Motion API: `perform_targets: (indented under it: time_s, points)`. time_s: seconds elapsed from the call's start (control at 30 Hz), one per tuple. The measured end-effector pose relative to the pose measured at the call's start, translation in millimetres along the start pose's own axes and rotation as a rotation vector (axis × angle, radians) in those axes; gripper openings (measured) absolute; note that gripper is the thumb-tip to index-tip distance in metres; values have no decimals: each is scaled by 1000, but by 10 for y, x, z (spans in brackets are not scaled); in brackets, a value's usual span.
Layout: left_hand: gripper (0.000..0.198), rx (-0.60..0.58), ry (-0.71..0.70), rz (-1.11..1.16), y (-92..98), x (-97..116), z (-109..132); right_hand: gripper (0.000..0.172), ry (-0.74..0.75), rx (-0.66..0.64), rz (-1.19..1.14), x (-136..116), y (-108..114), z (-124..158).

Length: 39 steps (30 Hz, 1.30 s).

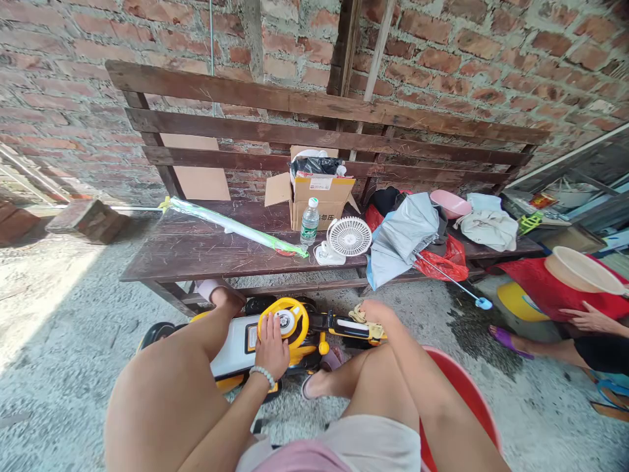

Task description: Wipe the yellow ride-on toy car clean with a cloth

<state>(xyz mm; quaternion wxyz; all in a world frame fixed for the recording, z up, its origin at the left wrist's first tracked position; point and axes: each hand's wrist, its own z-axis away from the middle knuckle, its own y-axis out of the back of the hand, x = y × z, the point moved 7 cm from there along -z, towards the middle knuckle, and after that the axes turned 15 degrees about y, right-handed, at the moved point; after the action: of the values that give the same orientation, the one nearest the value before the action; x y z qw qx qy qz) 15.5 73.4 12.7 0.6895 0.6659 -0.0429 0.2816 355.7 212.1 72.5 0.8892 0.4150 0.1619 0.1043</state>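
A yellow and white toy ride-on car stands on the concrete floor between my knees. My left hand, with a bead bracelet at the wrist, rests on its yellow steering wheel, fingers laid over the rim. My right hand is closed on a crumpled yellowish cloth pressed against the car's black and yellow handlebar part.
A dark wooden bench ahead holds a wrapped green roll, water bottle, cardboard box, small white fan, grey umbrella and clothes. Another person's hand and foot are at right by a red basin.
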Motion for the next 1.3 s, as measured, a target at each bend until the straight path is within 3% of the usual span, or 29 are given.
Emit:
perform_targets:
  time_s: [0.13, 0.23, 0.4, 0.73, 0.83, 0.97, 1.1, 1.3]
  points:
    - [73, 0, 8, -15, -9, 24, 5, 16, 85, -25, -37, -366, -27, -367]
    - [72, -11, 11, -17, -5, 31, 6, 19, 118, -27, -37, -500, -16, -491]
    - [71, -27, 10, -30, 15, 41, 11, 15, 84, -28, -17, -396, -51, -389]
    - [71, -48, 23, -13, 15, 33, -8, 28, -129, 12, 24, 219, -90, 50]
    - [73, -34, 39, 0, 18, 44, -13, 27, -92, 30, 8, 115, -97, 29]
    - [74, -59, 44, 3, 13, 48, -23, 17, 31, 69, -41, -239, -101, -152]
    - [79, -41, 18, 8, 23, 39, -21, 27, 120, 101, -73, -484, -102, -282]
    - [71, -18, 7, -33, -2, 6, -6, 40, 74, 80, -34, -364, -209, -221]
